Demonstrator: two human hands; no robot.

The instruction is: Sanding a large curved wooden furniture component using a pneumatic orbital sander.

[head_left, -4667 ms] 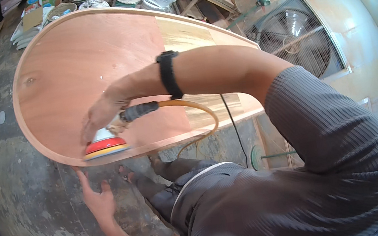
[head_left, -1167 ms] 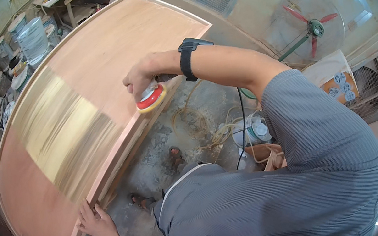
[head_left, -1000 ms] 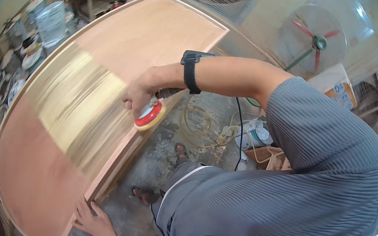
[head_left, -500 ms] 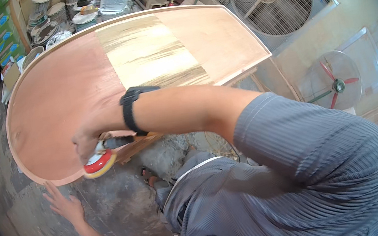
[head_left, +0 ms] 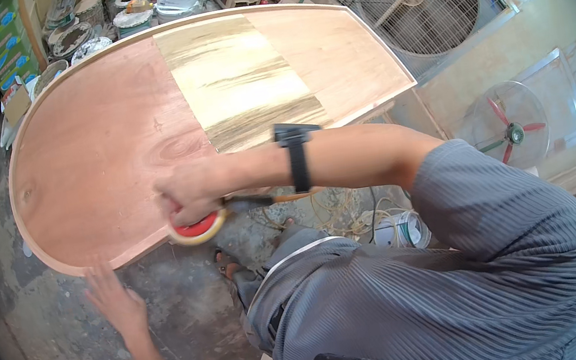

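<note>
With my right hand (head_left: 190,194) I am gripping the sander (head_left: 199,226); the fingers are clamping over its top and showing blurred. The sander is sitting directly beneath these fingers, at the near edge of the wooden board (head_left: 96,152), its round disc (head_left: 198,240) projecting partly past that edge. Whether the disc is touching the wood, I cannot tell. The hose (head_left: 294,196) is running off to the right of the same fingers. My left hand (head_left: 120,303) is extending its fingers, the thumb standing apart; the fingertips are overlapping the rim (head_left: 140,251), left of the right fingers and nearer to me. Their contact is not showing clearly. Ahead and to the right of the right fingers, a pale streaked panel (head_left: 237,77) is lying within the board. Well to their right, a bucket (head_left: 402,229) is standing on the floor (head_left: 52,338).
</note>
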